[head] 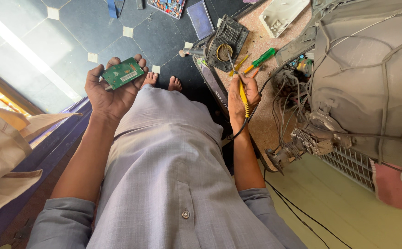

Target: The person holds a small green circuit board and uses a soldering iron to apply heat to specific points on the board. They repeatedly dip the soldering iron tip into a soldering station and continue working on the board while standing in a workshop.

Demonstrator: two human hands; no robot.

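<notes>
A: Left hand [110, 90]?
B: Palm up, fingers curled round a small green circuit board [122, 73], held over the tiled floor [35, 50].
A: And the rt?
B: Right hand [243, 94] closed on a yellow soldering iron [243, 97], tip in the round tin [224, 52] on the bench. Green screwdriver [261, 58] just beside; opened TV [366, 74] far rt.

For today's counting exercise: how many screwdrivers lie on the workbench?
2: a green-handled screwdriver and a yellow-handled screwdriver, side by side just beyond the right hand. Others may be hidden.
</notes>
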